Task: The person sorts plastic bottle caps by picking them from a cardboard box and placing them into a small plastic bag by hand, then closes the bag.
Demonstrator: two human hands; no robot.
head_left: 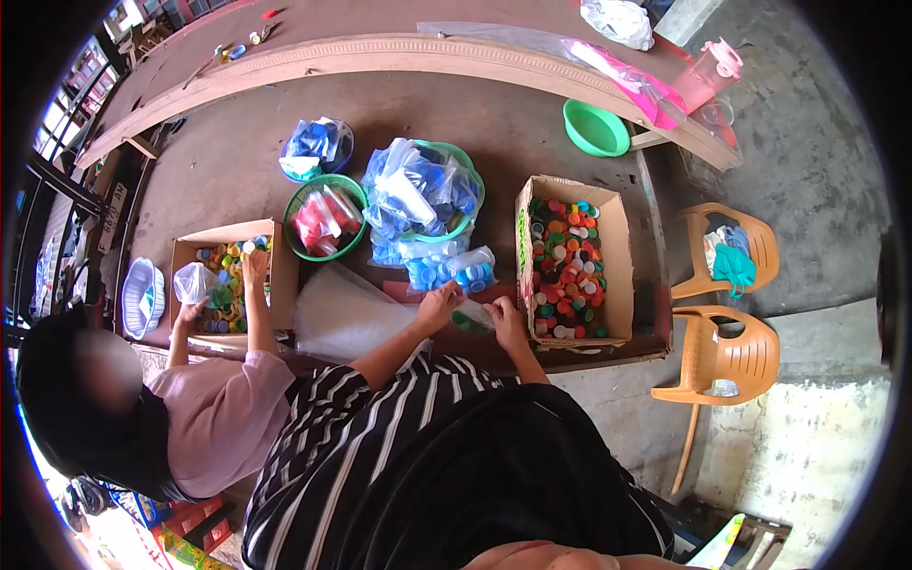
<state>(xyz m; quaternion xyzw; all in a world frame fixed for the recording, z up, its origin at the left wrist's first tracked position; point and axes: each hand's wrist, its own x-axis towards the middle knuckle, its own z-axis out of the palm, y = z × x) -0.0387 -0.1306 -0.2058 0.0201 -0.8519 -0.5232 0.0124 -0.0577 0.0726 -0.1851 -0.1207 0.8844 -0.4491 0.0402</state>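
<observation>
Between my two hands is a small clear plastic bag [472,317] with green bottle caps showing inside. My left hand [441,306] is closed on the bag's left edge, and my right hand [506,321] is closed on the right edge. Just beyond them lie clear bags of light blue caps [451,271]. To the right stands an open cardboard box [622,256] of red, orange, green and white caps. A stack of flat clear plastic bags [344,318] lies left of my left hand.
At my left, a co-worker [223,413] holds a clear bag over another cardboard box [277,285] of caps. Basins of bagged caps stand behind, including a green basket [302,249]. A green bowl [597,128] sits back right; plastic chairs [731,356] stand beyond the table's right edge.
</observation>
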